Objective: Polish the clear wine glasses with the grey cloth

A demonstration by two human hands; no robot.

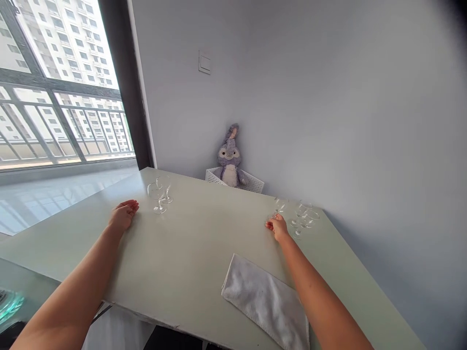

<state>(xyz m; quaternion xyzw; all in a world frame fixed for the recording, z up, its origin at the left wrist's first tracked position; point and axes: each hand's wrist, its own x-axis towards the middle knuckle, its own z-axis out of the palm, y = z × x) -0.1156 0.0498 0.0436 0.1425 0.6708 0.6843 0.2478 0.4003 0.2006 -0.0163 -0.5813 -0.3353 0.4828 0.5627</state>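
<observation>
Two clear stemmed glasses [156, 193] stand upright close together on the left part of the pale table [189, 238]. My left hand [125, 214] rests on the table to the left of them, apart from them, its fingers together and no object visible in it. At the right, my right hand [277, 226] has its fingers closed at the lower stem or base of a stemmed glass [281, 204]. Several more clear glasses [303, 211] stand just right of that hand. A folded grey cloth [268, 301] lies nearer, beside my right forearm.
A plush rabbit [229, 160] sits in a white perforated basket [255, 183] behind the table's far edge. Grey walls meet behind it. A large window [65, 82] is at the left. Something glowing green [10, 305] shows at the lower left.
</observation>
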